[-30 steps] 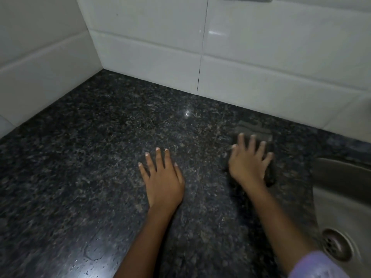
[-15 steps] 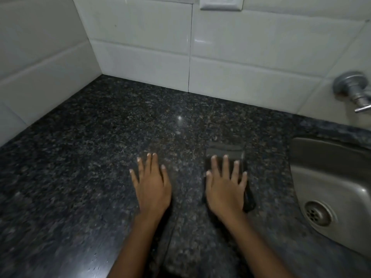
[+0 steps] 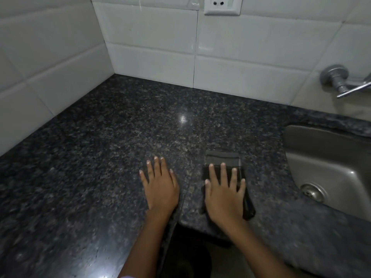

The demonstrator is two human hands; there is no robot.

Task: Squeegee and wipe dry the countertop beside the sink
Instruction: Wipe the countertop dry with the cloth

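Fingers (image 3: 222,173) of right hand (image 3: 224,195) straight and spread, pressed flat on dark folded cloth (image 3: 222,159); nothing gripped, cloth only pinned under palm. Left hand (image 3: 160,187) likewise flat, fingers extended and close together, resting bare on countertop (image 3: 100,157) just left of the cloth, holding nothing. Cloth lying on the granite near front edge, between left hand and sink (image 3: 331,167), far end protruding beyond the fingertips. No squeegee in view.

Progress, as judged: wiping stage under way. Granite around the hands dull, no standing water evident; single light reflection (image 3: 183,118) toward the tiled wall (image 3: 150,57). Faint gleaming specks at lower left front edge, possibly droplets, too blurred to confirm. Strip along back wall and left corner appears dry, though not conclusive in dim light. Remaining, by estimate: passes over left front area and rim beside sink. Tap (image 3: 339,81) and wall socket (image 3: 221,6) noted, not involved
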